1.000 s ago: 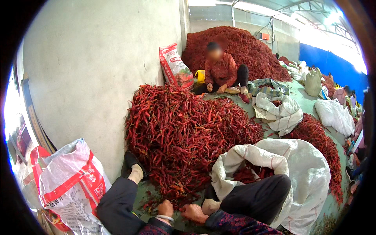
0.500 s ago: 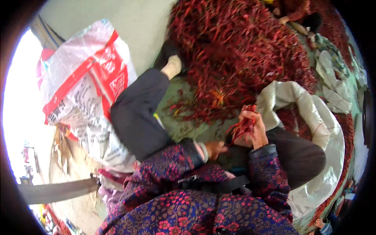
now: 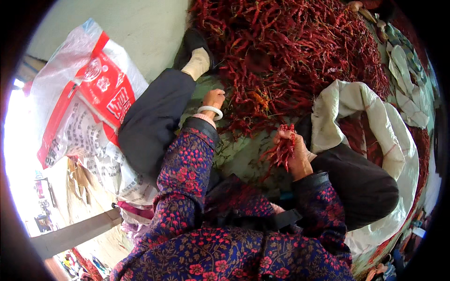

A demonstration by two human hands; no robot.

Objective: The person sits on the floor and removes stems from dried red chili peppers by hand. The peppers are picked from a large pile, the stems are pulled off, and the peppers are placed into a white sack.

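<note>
My right hand (image 3: 291,152) is closed around a bunch of dried red chillies (image 3: 283,149), whose tips stick out above and below the fingers. It is held over my folded leg, beside the rolled rim of an open white woven sack (image 3: 328,110) with more red chillies inside. My left hand (image 3: 213,99), with a white bangle (image 3: 210,111) at the wrist, is stretched forward to the left edge of a large heap of red chillies (image 3: 281,51). Its fingers look curled in, and whatever they may hold is hidden from view.
My outstretched leg (image 3: 157,114) runs along the left side of the heap. Left of it stands a white and red printed plastic sack (image 3: 89,93). A grey bar (image 3: 77,233) juts in at lower left. Loose white sacking (image 3: 408,89) lies beyond the heap at right.
My left hand has moved forward and left, from beside the right hand to the heap's edge. The right hand keeps its bunch of chillies and has shifted slightly left in view.
</note>
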